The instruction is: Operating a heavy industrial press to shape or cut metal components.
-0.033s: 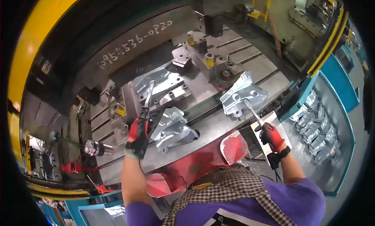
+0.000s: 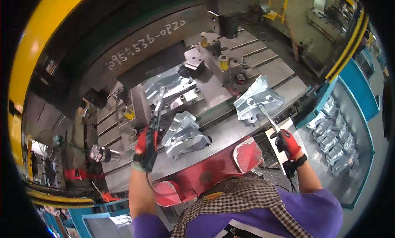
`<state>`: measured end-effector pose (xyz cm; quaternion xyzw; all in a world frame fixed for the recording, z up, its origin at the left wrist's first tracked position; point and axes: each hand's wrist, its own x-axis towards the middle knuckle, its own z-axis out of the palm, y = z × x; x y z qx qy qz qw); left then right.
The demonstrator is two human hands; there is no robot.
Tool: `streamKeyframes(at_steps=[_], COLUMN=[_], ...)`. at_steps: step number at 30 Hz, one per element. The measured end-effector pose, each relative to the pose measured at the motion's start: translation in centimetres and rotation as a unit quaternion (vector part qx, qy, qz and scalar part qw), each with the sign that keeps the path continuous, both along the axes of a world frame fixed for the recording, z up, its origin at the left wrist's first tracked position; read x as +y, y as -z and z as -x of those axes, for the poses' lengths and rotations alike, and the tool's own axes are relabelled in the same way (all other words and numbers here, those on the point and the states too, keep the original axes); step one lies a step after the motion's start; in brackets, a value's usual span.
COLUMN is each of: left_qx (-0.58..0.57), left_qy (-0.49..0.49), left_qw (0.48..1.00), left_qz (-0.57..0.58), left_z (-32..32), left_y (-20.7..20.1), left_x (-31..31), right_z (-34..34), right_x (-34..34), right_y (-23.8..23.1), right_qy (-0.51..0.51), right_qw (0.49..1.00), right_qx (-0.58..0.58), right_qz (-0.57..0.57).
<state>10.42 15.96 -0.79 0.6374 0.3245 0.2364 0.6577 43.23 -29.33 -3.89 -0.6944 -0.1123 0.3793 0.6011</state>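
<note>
My left hand [image 2: 147,142], in a red and black glove, is closed round the dark handle of a metal pick-up rod [image 2: 157,109]. The rod's round tip lies against a shiny stamped sheet-metal part [image 2: 173,82] on the press die. My right hand [image 2: 289,144], gloved alike, grips a second pick-up rod [image 2: 270,120]. Its tip meets the lower edge of another stamped part [image 2: 258,99], tilted at the right of the press bed; whether it bears weight I cannot tell. Between my hands a third stamped part [image 2: 184,135] rests at the bed's front edge.
A teal-rimmed bin [image 2: 367,172] at right holds several stamped parts [image 2: 335,135]. Die blocks [image 2: 193,59] and yellow cylinders [image 2: 223,62] stand on the slotted bed. A silver cylinder [image 2: 105,154] lies at left. A red padded frame [image 2: 205,172] is before me; a yellow press frame [image 2: 20,69] rises at left.
The whole view has shifted very slightly. Both hands, the rods and the parts keep nearly the same places relative to one another.
</note>
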Motion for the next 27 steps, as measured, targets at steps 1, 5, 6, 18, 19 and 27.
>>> streamKeyframes(at_steps=[1, 5, 6, 18, 19, 27], left_qx=[-0.013, 0.045, 0.073, 0.052, 0.026, 0.012], left_qy=[-0.062, 0.055, 0.059, 0.019, 0.005, -0.020], left_qw=[0.997, 0.997, 0.995, 0.992, 0.991, 0.981], left_qz=[0.048, 0.020, 0.027, 0.113, 0.128, 0.194], left_z=[1.2, 5.0, 6.1, 10.0, 9.7, 13.9], left_y=[-0.9, -7.9, -7.7, -0.9, -1.0, -1.6], left_x=[-1.7, -11.1, -12.1, -17.5, -17.8, -20.6], right_z=[0.1, 0.6, 0.4, 3.9, 3.6, 3.4], right_x=[0.0, -0.4, -0.2, 26.4, 29.3, 40.6], right_y=[-0.5, -1.2, -0.5, -3.3, -2.1, 0.5], right_qy=[0.005, -0.001, -0.016, -0.179, -0.161, -0.277], right_qw=[1.000, 1.000, 0.999, 0.958, 0.966, 0.950], right_qx=[0.007, 0.015, 0.003, 0.142, 0.166, -0.144], right_qz=[0.004, -0.026, -0.037, -0.171, -0.116, 0.023])
